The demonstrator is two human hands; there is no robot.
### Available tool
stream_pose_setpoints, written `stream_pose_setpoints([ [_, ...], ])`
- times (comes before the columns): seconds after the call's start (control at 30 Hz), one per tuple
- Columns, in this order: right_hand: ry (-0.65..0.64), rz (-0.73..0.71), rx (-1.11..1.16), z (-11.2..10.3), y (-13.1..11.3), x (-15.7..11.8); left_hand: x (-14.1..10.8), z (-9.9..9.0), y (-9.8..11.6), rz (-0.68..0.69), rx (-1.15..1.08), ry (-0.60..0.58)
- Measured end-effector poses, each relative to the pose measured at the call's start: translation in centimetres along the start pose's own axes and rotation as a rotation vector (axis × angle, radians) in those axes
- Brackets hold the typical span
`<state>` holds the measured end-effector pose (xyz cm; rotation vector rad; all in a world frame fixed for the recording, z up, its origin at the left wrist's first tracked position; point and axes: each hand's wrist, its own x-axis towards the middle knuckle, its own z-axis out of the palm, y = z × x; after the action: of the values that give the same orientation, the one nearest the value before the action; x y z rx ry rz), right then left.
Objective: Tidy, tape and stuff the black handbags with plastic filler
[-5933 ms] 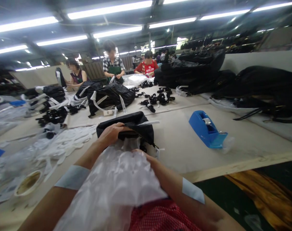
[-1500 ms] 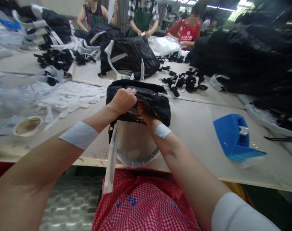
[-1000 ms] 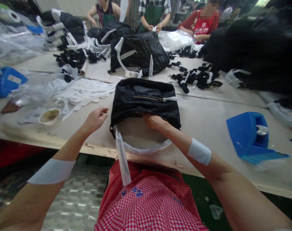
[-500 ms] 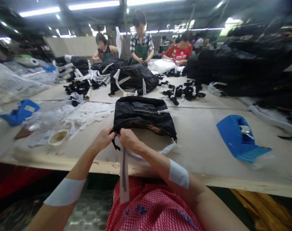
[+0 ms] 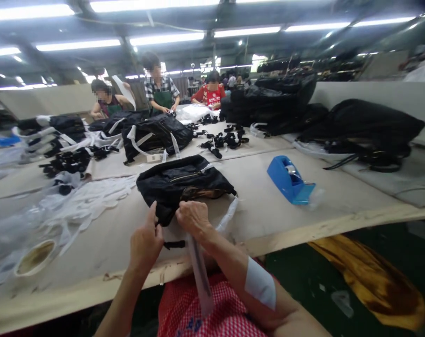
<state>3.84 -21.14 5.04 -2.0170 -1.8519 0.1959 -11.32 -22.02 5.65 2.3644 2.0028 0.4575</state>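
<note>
A black handbag (image 5: 159, 187) with a zipped pocket lies on the table before me, its brown lining partly showing. My right hand (image 5: 194, 219) is closed on the bag's near edge, fingertips partly hidden. At the bag's near left corner is my left hand (image 5: 145, 241), forefinger and thumb apart and touching or very near the black material. A white-wrapped strap (image 5: 228, 215) hangs from the bag's right end. Below my right hand, a pale strip (image 5: 200, 276) drops over the table edge onto my red checked apron. A short black strap end (image 5: 174, 244) lies between my wrists.
A blue tape dispenser (image 5: 289, 180) stands to the right, a tape roll (image 5: 36, 257) to the left near white strips (image 5: 93, 196). Behind are another black bag (image 5: 156, 135), black straps (image 5: 222, 140) and piled black bags (image 5: 268, 103). Several people work across the table.
My view has swung right, and the bag has turned slightly. My left hand's fingers have spread apart at the bag's corner, while my right hand keeps its grip.
</note>
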Motion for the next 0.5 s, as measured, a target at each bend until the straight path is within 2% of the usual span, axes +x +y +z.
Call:
stream_pose_setpoints([
  [0.13, 0.043, 0.048, -0.1, -0.5, 3.4, 0.4, -0.9, 0.4, 2.0, 0.009, -0.03, -0.037],
  [0.23, 0.074, 0.114, -0.194, -1.4, 6.8, 1.1, -1.6, 0.5, 3.2, 0.05, -0.001, -0.072],
  [0.4, 0.068, 0.326, -0.308, -3.8, 14.2, 2.2, -3.3, 2.2, 3.1, 0.088, 0.026, -0.13],
  [0.5, 0.061, 0.307, -0.34, -4.8, 17.4, 2.1, -4.3, 3.1, 3.3, 0.145, 0.018, -0.196],
])
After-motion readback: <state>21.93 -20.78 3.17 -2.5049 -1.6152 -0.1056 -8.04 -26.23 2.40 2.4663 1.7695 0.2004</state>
